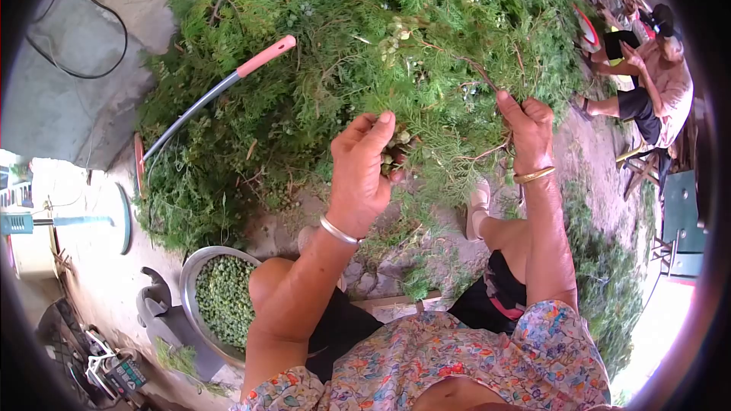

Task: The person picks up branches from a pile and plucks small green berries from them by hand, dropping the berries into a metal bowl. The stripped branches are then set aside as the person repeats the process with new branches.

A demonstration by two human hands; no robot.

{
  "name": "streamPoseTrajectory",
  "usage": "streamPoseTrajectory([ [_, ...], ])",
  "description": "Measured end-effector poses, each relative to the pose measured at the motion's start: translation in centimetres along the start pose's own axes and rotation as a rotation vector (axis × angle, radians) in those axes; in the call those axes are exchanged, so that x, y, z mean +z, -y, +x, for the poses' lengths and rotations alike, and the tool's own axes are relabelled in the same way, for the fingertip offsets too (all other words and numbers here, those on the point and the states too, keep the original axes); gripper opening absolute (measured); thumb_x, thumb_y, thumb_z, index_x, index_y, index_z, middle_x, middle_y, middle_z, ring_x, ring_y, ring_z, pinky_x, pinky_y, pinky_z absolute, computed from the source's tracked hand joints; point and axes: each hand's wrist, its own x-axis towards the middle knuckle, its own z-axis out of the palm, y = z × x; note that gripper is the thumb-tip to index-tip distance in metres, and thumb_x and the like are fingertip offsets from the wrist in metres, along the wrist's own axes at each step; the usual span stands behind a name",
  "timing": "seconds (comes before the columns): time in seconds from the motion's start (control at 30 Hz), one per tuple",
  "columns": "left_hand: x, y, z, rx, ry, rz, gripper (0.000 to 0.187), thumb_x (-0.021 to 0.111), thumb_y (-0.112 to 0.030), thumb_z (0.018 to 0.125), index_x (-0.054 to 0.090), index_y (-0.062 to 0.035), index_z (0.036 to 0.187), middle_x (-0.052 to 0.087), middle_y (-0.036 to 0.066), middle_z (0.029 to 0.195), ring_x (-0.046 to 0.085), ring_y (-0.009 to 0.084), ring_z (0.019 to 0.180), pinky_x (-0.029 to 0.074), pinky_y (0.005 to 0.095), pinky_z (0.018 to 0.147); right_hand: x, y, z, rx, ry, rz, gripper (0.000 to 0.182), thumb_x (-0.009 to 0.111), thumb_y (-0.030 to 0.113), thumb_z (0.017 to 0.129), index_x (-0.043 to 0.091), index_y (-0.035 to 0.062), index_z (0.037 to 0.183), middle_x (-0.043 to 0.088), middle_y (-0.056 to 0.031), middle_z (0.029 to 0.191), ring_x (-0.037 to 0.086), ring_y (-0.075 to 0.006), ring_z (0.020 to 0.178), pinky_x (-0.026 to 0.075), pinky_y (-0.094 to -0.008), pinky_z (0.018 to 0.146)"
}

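My right hand [527, 131], a gold bangle at its wrist, is closed around the brown stem of an evergreen branch [481, 72]. The branch spreads leftward with flat green sprays. My left hand [361, 164], with a silver bangle, has its fingers curled in at the sprays' left side. Small green cones [393, 154] show at its fingers, which partly hide them. Beside my left knee, a metal basin [188, 283] holds many picked green cones [225, 301].
A large heap of cut evergreen branches [304, 84] lies ahead. Across it rests a tool with a pink-ended grey handle [221, 91]. At far right sits another person [659, 84]. A fan [122, 217] stands at left, near a grey slab [76, 99].
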Motion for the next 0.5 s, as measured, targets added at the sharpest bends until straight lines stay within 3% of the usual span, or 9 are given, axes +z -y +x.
streamPoseTrajectory([
  [0.1,0.3,0.9,0.0,0.08,-0.027,-0.019,0.012,0.059,-0.019,0.085,0.053,-0.0087,0.083,0.057,0.0,0.071,0.057,0.0117,0.06,0.032,0.0253,0.042,-0.1,-0.1,0.1,-0.043,-0.031,-0.065,0.048,0.072,0.017,0.076,0.035,0.013,0.046,0.035,0.0064,0.048,0.028,-0.0042,0.044,0.02,-0.025,0.041],
  [0.2,0.1,1.5,0.1,0.072,-0.027,-0.118,0.01,0.06,-0.012,0.084,0.054,-0.0048,0.081,0.059,0.003,0.071,0.057,0.0125,0.055,0.034,0.0244,0.038,0.0,0.3,-0.1,-0.026,-0.071,-0.094,0.048,0.072,0.018,0.076,0.035,0.0115,0.046,0.033,0.0062,0.048,0.027,-0.0048,0.044,0.02,-0.0261,0.039],
  [0.33,0.1,1.2,0.0,0.0,-0.029,-0.132,0.008,0.058,-0.014,0.084,0.054,-0.0083,0.08,0.057,0.002,0.069,0.056,0.0131,0.056,0.035,0.0254,0.042,0.0,0.4,0.0,-0.041,-0.097,-0.083,0.049,0.071,0.018,0.075,0.033,0.0103,0.047,0.031,0.0064,0.048,0.024,-0.0054,0.044,0.018,-0.0277,0.039],
  [0.4,-0.3,0.4,0.2,-0.086,0.137,-0.105,0.008,0.058,-0.013,0.083,0.054,-0.0069,0.08,0.059,0.005,0.07,0.055,0.0138,0.054,0.036,0.0247,0.041,-0.2,0.2,0.1,-0.066,-0.084,-0.1,0.049,0.071,0.019,0.075,0.033,0.01,0.046,0.03,0.0061,0.048,0.024,-0.0057,0.045,0.019,-0.0279,0.039],
  [0.5,-0.7,-0.2,0.3,-0.083,0.2,0.013,0.006,0.059,-0.009,0.082,0.055,-0.0048,0.079,0.06,0.006,0.07,0.054,0.0138,0.054,0.034,0.0238,0.039,-0.5,-0.6,0.5,-0.112,-0.057,-0.147,0.049,0.071,0.019,0.075,0.033,0.0092,0.046,0.03,0.0055,0.048,0.024,-0.0062,0.046,0.019,-0.0284,0.04],
])
